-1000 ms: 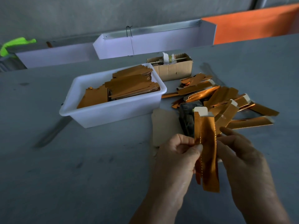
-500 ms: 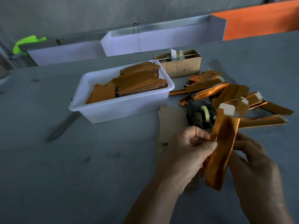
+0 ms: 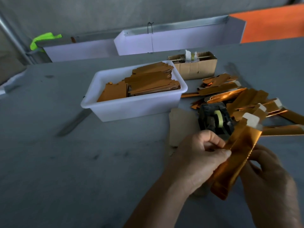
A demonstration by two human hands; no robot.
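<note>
1. Near right, above the table (image 3: 65,162), two bare hands hold one shiny gold carton sleeve (image 3: 233,160). It is tilted, with its white flap end pointing far and right and its other end pointing near.
2. The left hand (image 3: 197,155) pinches the sleeve's left edge between the thumb and curled forefinger.
3. The right hand (image 3: 269,175) is curled round the right edge, with its fingers behind the sleeve. Its wrist is cut off by the frame's lower right corner.
4. Motion blur softens the sleeve, so any print on it cannot be made out.
5. Left of the hands, the grey table spreads wide and is marked with dark smudges.
6. Just beyond the left hand stands a black tape dispenser (image 3: 213,117) holding a pale green roll. A flat beige card (image 3: 181,125) lies beside it on the left.
7. Right of the dispenser is a loose pile of gold sleeves (image 3: 246,99). They overlap, some showing white flaps, and the pile runs off the right edge.
8. Further left sits a white plastic tub (image 3: 131,109), holding a stack of flat gold blanks (image 3: 153,83).
9. Behind the tub is an open cardboard box (image 3: 195,69). Its contents are hard to make out.
10. Along the table's far edge run white troughs (image 3: 172,41). An orange panel (image 3: 271,25) is far right, and a bright green object (image 3: 41,40) far left.
</note>
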